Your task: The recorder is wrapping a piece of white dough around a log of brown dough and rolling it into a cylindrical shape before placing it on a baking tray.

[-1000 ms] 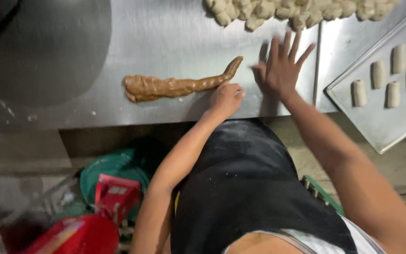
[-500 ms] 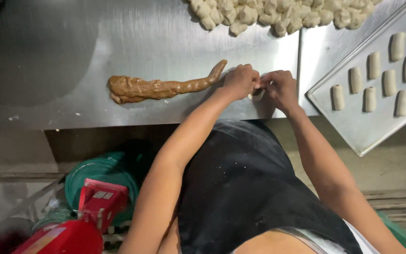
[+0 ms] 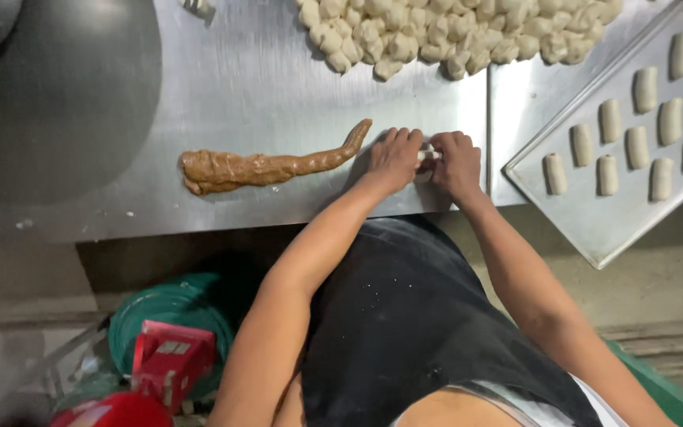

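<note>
My left hand [image 3: 395, 155] and my right hand [image 3: 455, 162] press together on a small white dough piece [image 3: 427, 155] on the steel table [image 3: 262, 87]. Only a sliver of the dough shows between the fingers. A long brown rope of filling [image 3: 266, 166] lies on the table just left of my left hand. A heap of several small white dough lumps [image 3: 452, 30] sits at the far edge of the table, above my hands.
A metal baking tray [image 3: 594, 213] at the right holds several rolled white dough pieces [image 3: 609, 174] in rows. Under the table edge are a green round container [image 3: 169, 310] and a red object [image 3: 166, 360]. My black apron [image 3: 413, 332] fills the lower middle.
My right hand was flat and spread on the table; it has come in to meet my left hand, and both now close over the small dough piece.
</note>
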